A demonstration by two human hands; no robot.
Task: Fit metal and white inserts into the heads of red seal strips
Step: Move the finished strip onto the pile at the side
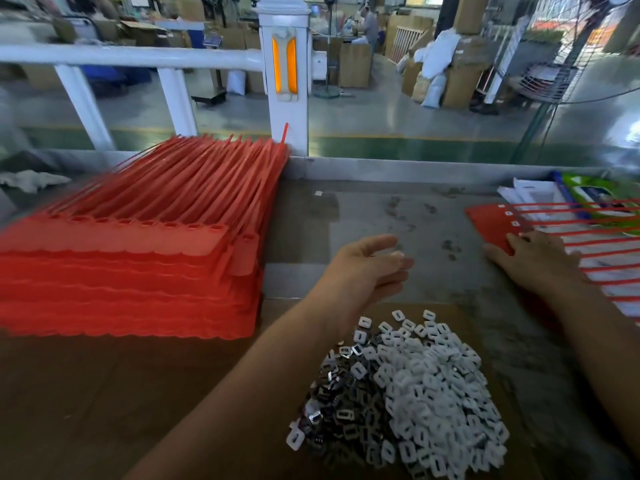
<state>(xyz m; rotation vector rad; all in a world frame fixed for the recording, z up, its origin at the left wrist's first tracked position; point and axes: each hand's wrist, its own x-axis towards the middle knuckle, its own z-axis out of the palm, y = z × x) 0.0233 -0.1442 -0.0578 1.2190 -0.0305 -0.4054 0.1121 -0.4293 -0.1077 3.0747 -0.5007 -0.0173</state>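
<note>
right hand (533, 261): fingers flat on red plastic seal-strip sheet (485, 223), worktop (381, 209) right edge, likely steadying it. left hand (370, 265): spread, empty, mid-worktop. heap of white plastic and metal inserts (415, 393): near edge, within reach.

The stacked red seal strips (131, 251) look like matt moulded plastic. The white inserts (436, 386) appear matt plastic; the metal inserts (332, 403) glint, shiny. The table (398, 209) is dull, scuffed, stained grey; the cardboard sheet (104, 393) is matt brown.
</note>
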